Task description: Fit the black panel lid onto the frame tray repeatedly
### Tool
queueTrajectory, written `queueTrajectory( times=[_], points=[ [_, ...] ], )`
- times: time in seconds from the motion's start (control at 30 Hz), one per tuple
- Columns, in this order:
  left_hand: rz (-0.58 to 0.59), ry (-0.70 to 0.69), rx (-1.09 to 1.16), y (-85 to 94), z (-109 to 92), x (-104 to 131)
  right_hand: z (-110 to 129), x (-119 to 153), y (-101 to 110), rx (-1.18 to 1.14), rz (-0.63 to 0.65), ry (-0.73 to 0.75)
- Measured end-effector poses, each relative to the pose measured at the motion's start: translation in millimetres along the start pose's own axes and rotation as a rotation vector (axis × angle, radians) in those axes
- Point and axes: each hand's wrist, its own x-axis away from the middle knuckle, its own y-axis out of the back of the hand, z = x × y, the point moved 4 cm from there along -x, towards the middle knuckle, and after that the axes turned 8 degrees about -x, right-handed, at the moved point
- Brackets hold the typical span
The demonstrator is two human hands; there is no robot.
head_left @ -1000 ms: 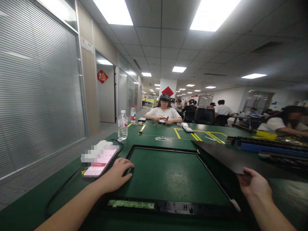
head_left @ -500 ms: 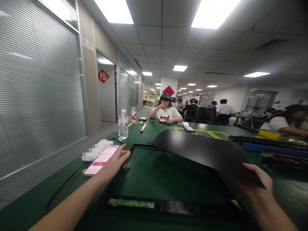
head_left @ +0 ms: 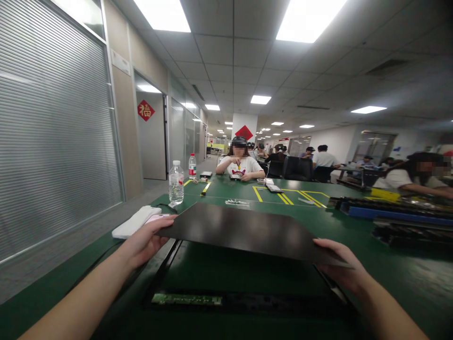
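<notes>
— Two hands are seen on one black panel (head_left: 244, 231); how is it held?
— The left hand (head_left: 143, 243) is closed on the panel's near-left corner, the right hand (head_left: 341, 269) on its near-right corner — fingers under, thumb over the edge. Neither hand is nearer; the panel lies between them.
— And its position?
— It is held almost flat just above the black frame (head_left: 161, 274) on the green table (head_left: 406, 278), not touching it as far as can be told. Its long axis runs left to right, in line with the frame's circuit-board strip (head_left: 186, 299) below.
— Beyond it?
— A white case (head_left: 132, 223) lies just beside the left hand, a water bottle (head_left: 176, 182) farther back — then a seated person (head_left: 239, 165).
</notes>
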Motion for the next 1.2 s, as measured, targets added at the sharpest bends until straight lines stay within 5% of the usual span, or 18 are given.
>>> queueTrajectory(
  times=[0.1, 0.2, 0.57, 0.77, 1.2],
  points=[
    [-0.017, 0.019, 0.054, 0.1, -3, 1, -13, 5, -8, 0.122, 0.162, -0.223],
    [0.001, 0.010, 0.091, -1.0, -9, 5, -16, 8, -11, 0.201, 0.280, -0.257],
    [0.019, -0.043, 0.030, -6.5, -16, 14, -2, -10, 12, 0.455, -0.146, -0.018],
    [-0.015, -0.030, 0.030, -12.6, -15, 16, 1, -10, 15, 0.483, -0.171, -0.031],
    [0.142, -0.007, -0.065, -20.4, -13, 17, 2, -13, 16, 0.513, -0.214, -0.025]
  ],
)
